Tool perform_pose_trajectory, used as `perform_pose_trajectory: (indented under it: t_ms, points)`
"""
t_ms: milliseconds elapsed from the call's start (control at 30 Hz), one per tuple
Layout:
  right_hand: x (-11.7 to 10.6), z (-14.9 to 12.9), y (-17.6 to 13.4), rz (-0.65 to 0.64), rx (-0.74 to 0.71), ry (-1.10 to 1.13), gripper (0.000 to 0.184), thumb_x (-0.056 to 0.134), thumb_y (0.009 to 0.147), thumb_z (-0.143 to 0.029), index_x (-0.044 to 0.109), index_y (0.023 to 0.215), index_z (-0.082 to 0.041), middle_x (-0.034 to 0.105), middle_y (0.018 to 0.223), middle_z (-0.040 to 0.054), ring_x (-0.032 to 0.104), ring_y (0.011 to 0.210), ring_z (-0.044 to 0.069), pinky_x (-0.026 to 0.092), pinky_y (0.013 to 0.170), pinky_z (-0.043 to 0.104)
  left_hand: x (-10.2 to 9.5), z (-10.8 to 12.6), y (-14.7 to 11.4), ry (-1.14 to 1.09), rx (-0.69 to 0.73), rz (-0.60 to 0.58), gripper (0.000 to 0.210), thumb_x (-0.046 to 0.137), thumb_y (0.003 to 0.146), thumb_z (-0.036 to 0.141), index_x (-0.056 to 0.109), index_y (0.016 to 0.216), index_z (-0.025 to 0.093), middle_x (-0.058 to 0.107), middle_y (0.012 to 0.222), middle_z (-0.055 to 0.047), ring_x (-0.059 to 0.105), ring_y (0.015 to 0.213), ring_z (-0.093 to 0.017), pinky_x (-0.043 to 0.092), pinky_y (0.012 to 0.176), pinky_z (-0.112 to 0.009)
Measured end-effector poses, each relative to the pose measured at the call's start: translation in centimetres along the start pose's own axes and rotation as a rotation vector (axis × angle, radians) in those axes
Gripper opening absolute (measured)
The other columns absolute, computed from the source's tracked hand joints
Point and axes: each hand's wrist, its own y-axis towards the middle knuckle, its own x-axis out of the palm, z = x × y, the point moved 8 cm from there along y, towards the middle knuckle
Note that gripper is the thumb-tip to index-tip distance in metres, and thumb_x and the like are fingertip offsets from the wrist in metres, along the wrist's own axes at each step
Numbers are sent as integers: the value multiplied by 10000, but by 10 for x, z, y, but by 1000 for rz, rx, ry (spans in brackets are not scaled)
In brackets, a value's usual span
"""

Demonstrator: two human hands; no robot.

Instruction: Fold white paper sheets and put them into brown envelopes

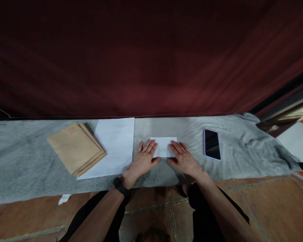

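A small white rectangle of paper (163, 147), which looks folded, lies on the grey cloth in front of me. My left hand (144, 157) rests flat over its left end, fingers stretched forward. Over the right end lies my right hand (183, 157), also flat, with its fingers extended. Between the two hands the middle of the paper shows. Larger white sheets (116, 148) lie just left of my left hand, partly under a stack of brown envelopes (75, 148).
A phone (212, 144) in a purple case lies to the right on the grey cloth (244, 144). Dark red fabric (151, 67) rises behind the surface. A white scrap (64, 199) is on the tiled floor (151, 208). White material (296, 141) sits at the far right.
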Motion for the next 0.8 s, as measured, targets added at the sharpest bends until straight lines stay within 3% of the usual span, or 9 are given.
perform_pose_trajectory:
  t_ms: [333, 633, 800]
  points:
    - [-5, -1, 4, 11, 16, -22, 588, 549, 850, -163, 519, 1437, -129, 426, 1567, 163, 426, 1429, 276, 338, 1196, 468, -3, 2, 4, 20, 5, -51, 561, 544, 878, 215, 505, 1436, 161, 457, 1549, -138, 369, 1471, -264, 249, 1226, -474]
    - [-6, 0, 5, 10, -47, 11, 661, 550, 849, -145, 449, 1502, -181, 431, 1572, 118, 416, 1440, 236, 332, 1212, 453, -9, 6, 0, -7, 66, -17, 615, 475, 874, 90, 457, 1475, 218, 388, 1601, -86, 320, 1497, -227, 284, 1217, -456]
    - [-9, 2, 5, 8, -37, 15, 584, 575, 857, -162, 535, 1438, -212, 471, 1546, 106, 455, 1413, 255, 369, 1189, 469, -15, 10, 0, -28, 154, -54, 488, 472, 931, 93, 535, 1398, 217, 536, 1496, -78, 472, 1402, -193, 332, 1189, -395]
